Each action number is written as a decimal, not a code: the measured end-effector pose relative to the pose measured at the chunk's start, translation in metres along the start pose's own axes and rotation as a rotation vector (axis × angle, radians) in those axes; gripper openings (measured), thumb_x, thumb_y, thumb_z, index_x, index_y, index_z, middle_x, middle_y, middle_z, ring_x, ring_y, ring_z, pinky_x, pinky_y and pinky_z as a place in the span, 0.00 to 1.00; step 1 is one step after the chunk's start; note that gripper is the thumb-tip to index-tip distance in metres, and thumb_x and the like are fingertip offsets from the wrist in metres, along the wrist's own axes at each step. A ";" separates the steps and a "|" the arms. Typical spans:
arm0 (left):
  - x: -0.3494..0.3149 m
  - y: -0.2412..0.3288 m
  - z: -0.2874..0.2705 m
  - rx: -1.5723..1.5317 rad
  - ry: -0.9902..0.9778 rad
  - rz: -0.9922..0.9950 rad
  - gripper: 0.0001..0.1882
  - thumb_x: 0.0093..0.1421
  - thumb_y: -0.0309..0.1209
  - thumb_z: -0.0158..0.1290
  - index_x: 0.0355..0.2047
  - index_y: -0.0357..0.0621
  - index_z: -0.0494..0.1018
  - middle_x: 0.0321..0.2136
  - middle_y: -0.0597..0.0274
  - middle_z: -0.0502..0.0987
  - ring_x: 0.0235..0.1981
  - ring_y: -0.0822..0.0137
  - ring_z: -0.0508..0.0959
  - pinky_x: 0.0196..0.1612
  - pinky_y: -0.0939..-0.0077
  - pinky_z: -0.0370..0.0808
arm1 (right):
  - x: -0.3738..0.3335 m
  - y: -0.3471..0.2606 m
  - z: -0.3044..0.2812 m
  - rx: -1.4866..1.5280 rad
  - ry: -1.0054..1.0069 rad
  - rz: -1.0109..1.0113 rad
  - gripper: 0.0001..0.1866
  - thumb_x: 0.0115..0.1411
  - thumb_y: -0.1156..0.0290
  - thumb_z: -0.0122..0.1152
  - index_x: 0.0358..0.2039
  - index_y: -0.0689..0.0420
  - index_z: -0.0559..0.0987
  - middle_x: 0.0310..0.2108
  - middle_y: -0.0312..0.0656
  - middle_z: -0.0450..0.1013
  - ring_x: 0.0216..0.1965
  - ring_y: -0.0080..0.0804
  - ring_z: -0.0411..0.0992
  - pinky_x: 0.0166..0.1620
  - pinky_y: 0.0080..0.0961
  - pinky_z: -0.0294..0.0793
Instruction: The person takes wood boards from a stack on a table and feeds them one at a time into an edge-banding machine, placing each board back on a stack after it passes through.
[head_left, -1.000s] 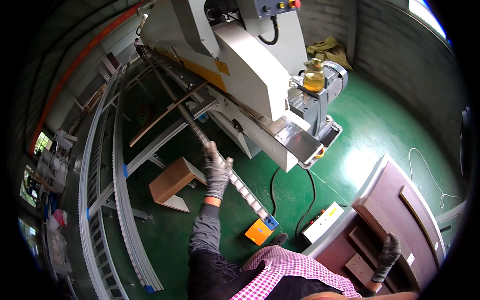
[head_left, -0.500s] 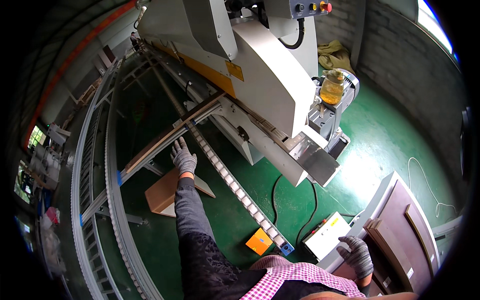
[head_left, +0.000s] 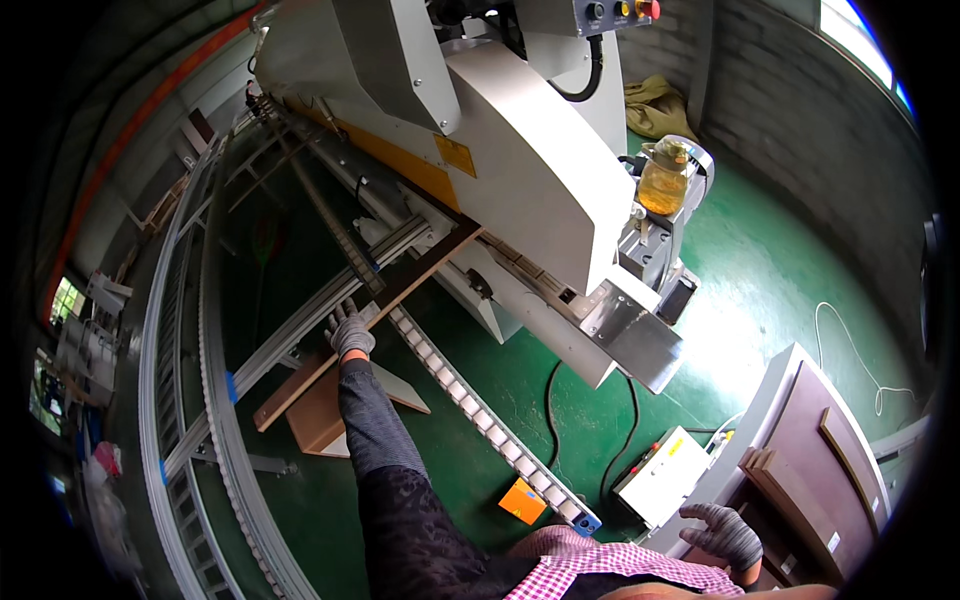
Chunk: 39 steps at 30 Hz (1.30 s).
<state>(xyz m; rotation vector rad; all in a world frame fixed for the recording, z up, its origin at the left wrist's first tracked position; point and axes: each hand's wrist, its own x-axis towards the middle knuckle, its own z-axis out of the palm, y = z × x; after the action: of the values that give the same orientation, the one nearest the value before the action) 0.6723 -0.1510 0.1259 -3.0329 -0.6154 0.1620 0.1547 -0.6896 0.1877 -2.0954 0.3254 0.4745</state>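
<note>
Start at the left hand (head_left: 348,332), gloved, with fingers spread and laid over the long brown board (head_left: 425,272). Can't tell from here if pinching or just resting on top. Find the board on a slant, running from between 7 and 8 o'clock of that hand up to 2 o'clock, with the top end right by the big white machine (head_left: 540,150). Best to push with a flat palm, soft and even, and to watch both ends for tipping. Best to mind the fingertips too, so close to the silver bar (head_left: 295,322) at 11 o'clock.

Look to 4 o'clock for the strip of white rollers (head_left: 460,393), passing under the board: maybe a spot to snag on. Look to 7 o'clock for the bent brown panel (head_left: 315,408), near the board's low end and likely in the way of any dip.

Farther out, see long metal rails (head_left: 208,350) at 9 o'clock. Toward 4 o'clock, see black cords (head_left: 549,405), good to step around, then an orange box (head_left: 522,502) and a white box (head_left: 665,478). Past those, see the right hand (head_left: 728,535), half curled, holding nothing in sight, near stacked brown boards (head_left: 795,500). At 2 o'clock, spot a jar of yellow liquid (head_left: 662,188).
</note>
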 end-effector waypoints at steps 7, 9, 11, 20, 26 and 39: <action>-0.012 -0.049 0.041 0.025 -0.035 0.307 0.41 0.42 0.33 0.68 0.57 0.44 0.66 0.52 0.47 0.74 0.56 0.48 0.72 0.56 0.60 0.72 | 0.007 0.007 0.000 -0.140 -0.057 -0.158 0.24 0.58 0.55 0.65 0.51 0.55 0.77 0.45 0.48 0.77 0.47 0.48 0.76 0.50 0.36 0.75; -0.057 -0.050 0.035 -0.012 -0.020 0.400 0.39 0.41 0.36 0.71 0.53 0.40 0.68 0.50 0.42 0.74 0.52 0.45 0.74 0.54 0.58 0.73 | 0.008 0.003 0.000 -0.127 -0.067 -0.190 0.24 0.60 0.55 0.64 0.52 0.55 0.76 0.47 0.49 0.76 0.49 0.47 0.75 0.52 0.36 0.74; -0.098 -0.065 0.049 -0.144 0.004 0.471 0.36 0.39 0.35 0.71 0.49 0.36 0.70 0.47 0.40 0.75 0.50 0.43 0.75 0.53 0.57 0.73 | 0.004 -0.014 -0.005 -0.069 -0.127 -0.199 0.25 0.60 0.54 0.63 0.53 0.55 0.76 0.49 0.50 0.75 0.50 0.48 0.74 0.54 0.36 0.73; -0.388 -0.129 -0.015 -0.051 0.049 0.519 0.36 0.37 0.42 0.70 0.47 0.44 0.72 0.42 0.49 0.76 0.44 0.49 0.77 0.50 0.57 0.73 | 0.008 -0.031 0.036 -0.231 0.153 -0.985 0.37 0.48 0.59 0.71 0.59 0.49 0.69 0.57 0.44 0.67 0.62 0.48 0.62 0.63 0.47 0.62; -0.510 -0.002 -0.095 0.005 0.032 1.041 0.37 0.37 0.44 0.70 0.48 0.46 0.73 0.40 0.52 0.77 0.41 0.49 0.78 0.47 0.58 0.75 | -0.018 -0.017 0.022 -0.643 0.557 -0.940 0.53 0.35 0.49 0.72 0.61 0.58 0.64 0.59 0.51 0.65 0.63 0.50 0.62 0.69 0.53 0.50; -0.698 0.348 -0.036 -0.213 -0.137 2.011 0.36 0.36 0.38 0.72 0.46 0.39 0.74 0.36 0.49 0.78 0.39 0.49 0.78 0.44 0.58 0.75 | -0.294 0.287 -0.154 -0.404 0.847 -0.084 0.30 0.43 0.53 0.75 0.45 0.55 0.79 0.38 0.45 0.77 0.44 0.46 0.75 0.47 0.40 0.74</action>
<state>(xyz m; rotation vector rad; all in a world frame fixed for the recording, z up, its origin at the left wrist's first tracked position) 0.1718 -0.7450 0.2052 -2.3482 2.4487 0.2889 -0.1912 -0.9587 0.1836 -2.6106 0.6579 -0.4718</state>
